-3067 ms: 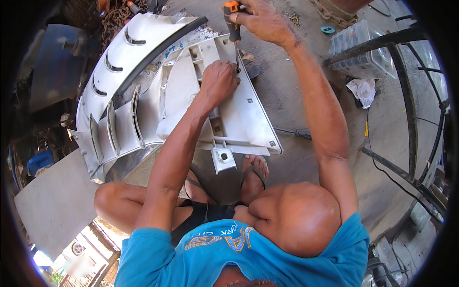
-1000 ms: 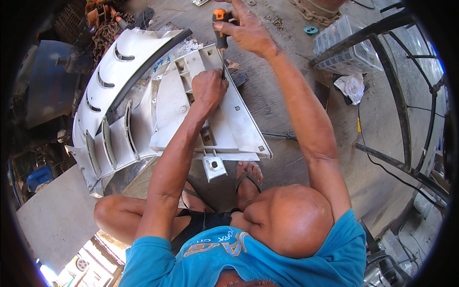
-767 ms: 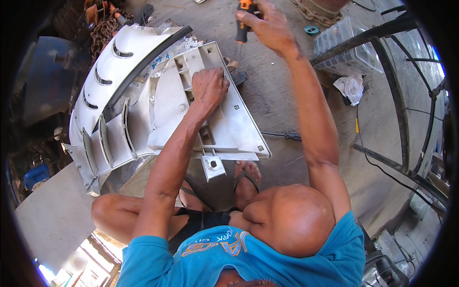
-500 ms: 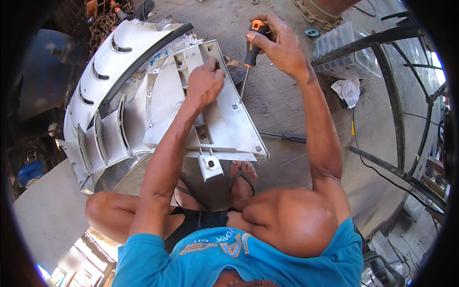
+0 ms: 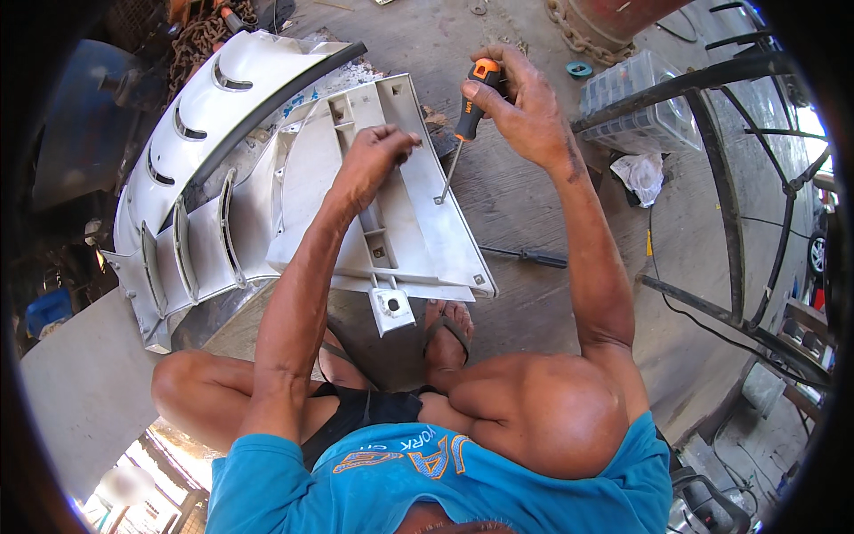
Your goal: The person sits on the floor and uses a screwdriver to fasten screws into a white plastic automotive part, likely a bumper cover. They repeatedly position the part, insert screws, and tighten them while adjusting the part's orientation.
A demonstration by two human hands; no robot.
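My right hand (image 5: 525, 111) grips a screwdriver (image 5: 469, 116) by its black and orange handle. Its thin shaft slants down to a small square hole along the right edge of a white plastic panel (image 5: 427, 236), the tip at or just over that hole. Over the panel's upper middle, my left hand (image 5: 374, 160) is closed, thumb and fingers pinched together; whatever they may hold is too small to make out. The panel lies ribbed side up before me. Left of it is a curved white vented part (image 5: 178, 133) with dark slots and a black edge strip.
A second screwdriver (image 5: 525, 255) lies on the floor right of the panel. Farther right stand a clear organizer case (image 5: 636, 111), a crumpled white bag (image 5: 640, 176) and a black metal frame (image 5: 729, 196). Rusty chains (image 5: 587, 40) lie at the far side.
My left hand has drawn back slightly toward me and turned, its fingertips now pointing right. The screwdriver tip has shifted a little left and nearer, to the edge hole.
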